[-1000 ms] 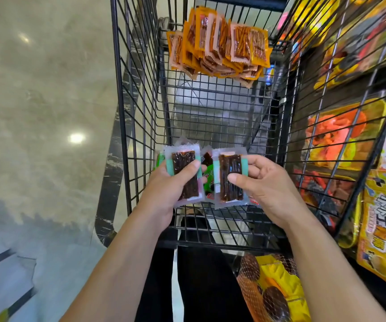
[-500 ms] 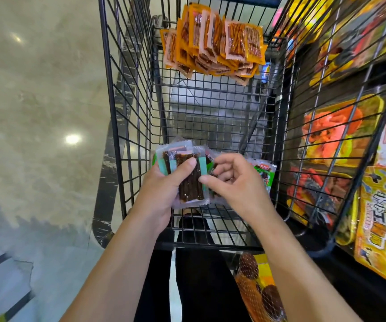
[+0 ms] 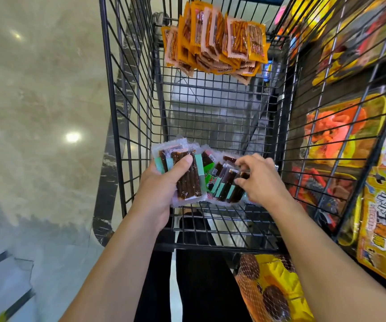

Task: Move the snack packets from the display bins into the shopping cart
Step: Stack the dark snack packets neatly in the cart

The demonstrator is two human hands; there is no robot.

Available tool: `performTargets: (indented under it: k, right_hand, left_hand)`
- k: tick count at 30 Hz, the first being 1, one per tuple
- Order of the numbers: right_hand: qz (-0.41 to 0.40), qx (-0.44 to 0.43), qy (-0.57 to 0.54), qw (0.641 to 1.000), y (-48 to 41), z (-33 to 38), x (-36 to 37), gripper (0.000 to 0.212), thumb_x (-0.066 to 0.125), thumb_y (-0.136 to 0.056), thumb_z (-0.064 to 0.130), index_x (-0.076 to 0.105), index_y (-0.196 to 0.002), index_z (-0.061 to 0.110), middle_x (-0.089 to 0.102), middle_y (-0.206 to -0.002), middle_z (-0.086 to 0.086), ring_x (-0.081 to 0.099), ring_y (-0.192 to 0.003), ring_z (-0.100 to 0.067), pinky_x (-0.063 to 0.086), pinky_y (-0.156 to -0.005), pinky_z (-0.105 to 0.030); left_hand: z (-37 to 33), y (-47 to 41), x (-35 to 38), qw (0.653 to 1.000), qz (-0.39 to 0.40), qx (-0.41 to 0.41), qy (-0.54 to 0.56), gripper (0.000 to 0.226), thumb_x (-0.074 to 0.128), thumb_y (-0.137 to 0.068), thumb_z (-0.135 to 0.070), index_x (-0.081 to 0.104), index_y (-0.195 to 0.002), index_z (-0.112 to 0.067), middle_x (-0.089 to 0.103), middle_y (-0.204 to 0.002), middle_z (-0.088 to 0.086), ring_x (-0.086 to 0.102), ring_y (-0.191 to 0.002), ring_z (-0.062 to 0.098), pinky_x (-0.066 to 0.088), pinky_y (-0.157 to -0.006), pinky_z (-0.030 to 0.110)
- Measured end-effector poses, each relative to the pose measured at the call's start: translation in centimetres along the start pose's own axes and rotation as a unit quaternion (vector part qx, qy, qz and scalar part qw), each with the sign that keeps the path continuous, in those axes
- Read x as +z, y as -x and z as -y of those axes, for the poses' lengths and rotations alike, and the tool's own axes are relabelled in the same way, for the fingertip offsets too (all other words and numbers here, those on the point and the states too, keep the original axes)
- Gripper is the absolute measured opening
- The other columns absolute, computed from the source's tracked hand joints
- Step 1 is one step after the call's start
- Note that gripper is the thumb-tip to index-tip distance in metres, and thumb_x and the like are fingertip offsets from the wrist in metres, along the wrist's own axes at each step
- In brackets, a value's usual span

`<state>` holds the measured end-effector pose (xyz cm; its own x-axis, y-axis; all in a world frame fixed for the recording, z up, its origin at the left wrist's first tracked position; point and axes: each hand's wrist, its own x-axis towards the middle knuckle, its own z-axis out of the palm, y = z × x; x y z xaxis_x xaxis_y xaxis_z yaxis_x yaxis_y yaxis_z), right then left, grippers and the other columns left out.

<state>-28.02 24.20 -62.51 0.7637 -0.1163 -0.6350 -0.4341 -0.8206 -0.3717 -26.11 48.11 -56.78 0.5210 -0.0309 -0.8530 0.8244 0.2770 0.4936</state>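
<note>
Nearest me, at five o'clock, a netted yellow bag (image 3: 273, 289) is showing below the cart's near end. Just beyond it, both hands are working over the near end of the shopping cart (image 3: 117, 112).

The left hand (image 3: 162, 189), at about seven o'clock from centre, is gripping a small stack of teal-edged snack packets (image 3: 188, 180), with its thumb pressing across the top one. The right hand (image 3: 264, 184) is at about four o'clock. Its fingers (image 3: 245, 160) are pinching a fan of matching packets (image 3: 222, 184) that touches the left stack.

I judge the step to be the drop into the cart. Next, both hands need to lower and loosen so the packets land flat on the wire floor.

Farther off, at twelve o'clock, orange packets (image 3: 217, 40) are lying heaped at the cart's far end. Display bins (image 3: 350, 135) are standing at three o'clock.
</note>
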Motion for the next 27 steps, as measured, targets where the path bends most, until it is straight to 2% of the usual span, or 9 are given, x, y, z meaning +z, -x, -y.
performTargets:
  k: [2,5,10,15,18,20,21,24,27]
  right_hand:
    - [0.009,-0.019,-0.004,1.0,0.0,-0.5,-0.4,0.029,0.084,-0.085,0.022,0.063,-0.099,0.035,0.05,-0.093,0.017,0.036,-0.1,-0.012,0.034,-0.084,-0.031]
    - [0.035,-0.044,-0.018,0.998,0.3,-1.0,-1.1,0.024,0.085,-0.084,0.025,0.064,-0.087,0.035,0.053,-0.091,0.014,0.035,-0.098,-0.012,0.029,-0.076,-0.028]
    - [0.089,-0.07,-0.07,0.991,1.0,-1.5,-3.3,0.026,0.087,-0.081,0.024,0.068,-0.073,0.04,0.065,-0.089,0.011,0.061,-0.086,-0.009,0.047,-0.075,-0.032]
    - [0.15,-0.081,-0.159,0.972,2.2,-1.2,-6.4,0.017,0.09,-0.076,0.028,0.075,-0.079,0.034,0.065,-0.074,-0.001,0.056,-0.068,-0.007,0.046,-0.067,-0.027]
    - [0.182,-0.088,-0.218,0.955,2.8,0.4,-8.3,0.021,0.088,-0.068,0.039,0.077,-0.084,0.03,0.068,-0.074,0.007,0.059,-0.067,-0.003,0.045,-0.064,-0.014]
    - [0.206,-0.093,-0.243,0.943,2.8,1.5,-8.9,0.02,0.089,-0.073,0.033,0.078,-0.088,0.027,0.072,-0.079,-0.001,0.062,-0.071,-0.005,0.049,-0.067,-0.023]
    - [0.208,-0.096,-0.255,0.939,2.7,2.1,-8.9,0.017,0.089,-0.076,0.027,0.077,-0.089,0.024,0.072,-0.079,-0.004,0.062,-0.071,-0.007,0.05,-0.068,-0.026]
    - [0.158,-0.117,-0.288,0.937,2.2,3.7,-8.2,0.013,0.086,-0.08,0.014,0.077,-0.088,0.014,0.063,-0.065,0.008,0.052,-0.062,-0.005,0.044,-0.061,-0.015]
    - [0.122,-0.132,-0.292,0.939,1.7,5.0,-6.9,0.014,0.087,-0.08,0.013,0.076,-0.087,0.015,0.057,-0.061,0.017,0.046,-0.058,-0.001,0.038,-0.057,-0.012]
  left_hand:
    - [0.0,-0.1,0.0,1.0,0.0,-0.001,0.0,0.035,0.083,-0.09,-0.027,0.072,-0.123,-0.022,0.082,-0.109,0.002,0.08,-0.097,0.021,0.065,-0.067,0.039]
    - [0.1,-0.1,0.1,1.0,0.0,-0.006,0.0,0.036,0.083,-0.09,-0.028,0.071,-0.124,-0.023,0.082,-0.109,0.002,0.08,-0.097,0.02,0.066,-0.068,0.039]
    - [0.0,-0.2,0.1,1.0,0.0,0.0,-0.025,0.032,0.083,-0.091,-0.029,0.072,-0.12,-0.025,0.082,-0.106,0.0,0.081,-0.094,0.02,0.066,-0.067,0.042]
    - [0.0,-0.2,0.2,0.996,0.009,0.016,-0.082,0.028,0.084,-0.09,-0.033,0.072,-0.116,-0.031,0.082,-0.103,-0.003,0.081,-0.09,0.015,0.066,-0.065,0.04]
    - [0.0,-0.1,0.6,0.994,0.032,0.014,-0.108,0.029,0.084,-0.09,-0.035,0.072,-0.116,-0.032,0.082,-0.103,-0.005,0.08,-0.088,0.011,0.065,-0.064,0.033]
    - [0.0,0.0,1.0,0.991,0.05,0.004,-0.124,0.028,0.083,-0.089,-0.034,0.072,-0.115,-0.03,0.082,-0.103,-0.005,0.08,-0.089,0.012,0.065,-0.067,0.035]
    - [0.0,0.1,1.3,0.989,0.065,0.001,-0.134,0.029,0.084,-0.088,-0.037,0.073,-0.114,-0.029,0.082,-0.103,-0.005,0.08,-0.09,0.012,0.066,-0.07,0.036]
    - [0.0,0.5,1.7,0.984,0.12,-0.02,-0.134,0.055,0.089,-0.072,-0.056,0.073,-0.115,-0.026,0.083,-0.105,-0.002,0.081,-0.093,0.016,0.064,-0.068,0.029]
    - [0.3,0.5,1.7,0.974,0.156,-0.03,-0.161,0.061,0.097,-0.067,-0.043,0.071,-0.12,-0.026,0.082,-0.111,0.002,0.08,-0.102,0.022,0.065,-0.083,0.04]
